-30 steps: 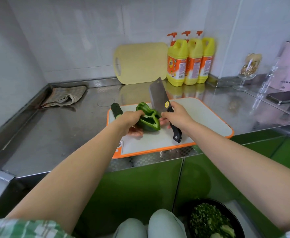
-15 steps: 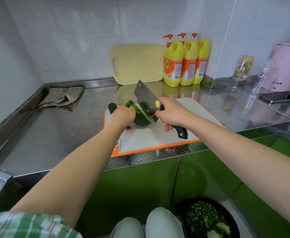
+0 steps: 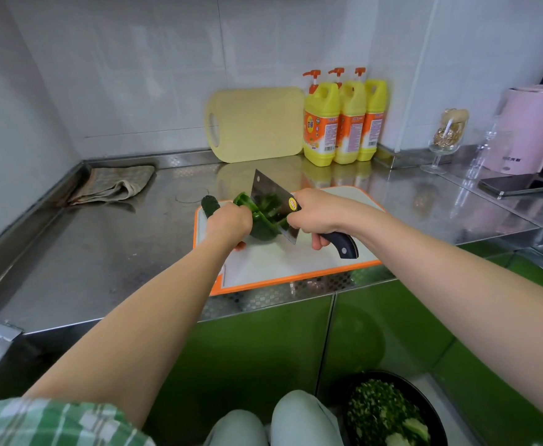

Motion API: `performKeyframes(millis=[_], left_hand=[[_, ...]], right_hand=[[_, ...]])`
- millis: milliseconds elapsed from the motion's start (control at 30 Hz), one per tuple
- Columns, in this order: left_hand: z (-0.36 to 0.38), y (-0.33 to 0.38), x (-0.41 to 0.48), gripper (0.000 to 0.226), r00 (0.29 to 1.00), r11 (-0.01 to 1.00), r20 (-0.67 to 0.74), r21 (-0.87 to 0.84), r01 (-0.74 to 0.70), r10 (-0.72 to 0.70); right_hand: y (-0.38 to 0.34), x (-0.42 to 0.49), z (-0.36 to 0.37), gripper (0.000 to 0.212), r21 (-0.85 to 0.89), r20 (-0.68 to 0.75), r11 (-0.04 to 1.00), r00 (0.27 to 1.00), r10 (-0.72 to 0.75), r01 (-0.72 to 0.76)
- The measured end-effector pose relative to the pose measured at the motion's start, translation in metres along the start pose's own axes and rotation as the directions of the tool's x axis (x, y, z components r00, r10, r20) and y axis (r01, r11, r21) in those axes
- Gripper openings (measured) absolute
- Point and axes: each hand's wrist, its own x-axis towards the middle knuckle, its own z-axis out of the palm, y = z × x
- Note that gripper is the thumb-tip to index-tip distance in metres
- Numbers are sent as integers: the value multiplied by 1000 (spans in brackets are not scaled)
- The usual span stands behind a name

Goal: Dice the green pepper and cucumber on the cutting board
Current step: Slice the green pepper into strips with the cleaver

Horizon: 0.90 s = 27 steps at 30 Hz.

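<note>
Pepper point(image 3: 263, 228): on the board point(image 3: 263, 272), left of centre, cut open, hollow side facing right. Cucumber point(image 3: 210, 203): whole, at the board's far-left corner, just behind the left hand.

Left hand point(image 3: 228, 225): fingers curled down over the pepper's left side, gripping it against the board. The fingertips are mostly hidden under the hand. Right hand point(image 3: 315, 215): fingers wrapped closed round the knife point(image 3: 271, 197) where the handle meets the blade. The blade is tilted, heel low near the board and tip raised toward the wall, its face against the pepper's right side. We cannot tell whether the edge has entered the flesh.

Judgement: we read this as an early cut on the pepper. No dice lie on the board and the cucumber looks untouched, so most of the task remains.

Risks we note:
1. The pepper is a curved, glossy shell. Under a slanted blade it may rock or skid, and the edge would then run toward the left hand, which sits close beside it.
2. We cannot see whether the left fingertips are tucked back. Any that stick out lie in the blade's path.
3. The cucumber is round and near the corner. A nudge from the left wrist could roll it off onto the table point(image 3: 102, 252).
4. The board lies on polished steel near the front edge, so a hard push could shift it.
</note>
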Motion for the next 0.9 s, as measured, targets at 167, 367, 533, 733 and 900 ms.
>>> performKeyframes(millis=[167,367,533,733,900], left_hand=[[0,-1,1,35,1000,1000,2,6,8,-8],[0,-1,0,35,1000,1000,8,8,2,-2],[0,-2,-1,35,1000,1000,8,25,-3,2],[0,-5,1,32,1000,1000,22,13,2,-2],[1,-8,0,27,998,992,41,111,-56,51]], right_hand=[[0,-9,-9,5,-24,34,999,999,28,-28],[-9,-1,-5,8,-44,19,998,999,49,-48],[-17,-7,5,19,-86,27,996,999,22,-19],[-20,8,8,8,-108,25,992,997,67,-64],[-17,20,34,19,-108,59,992,996,72,-66]])
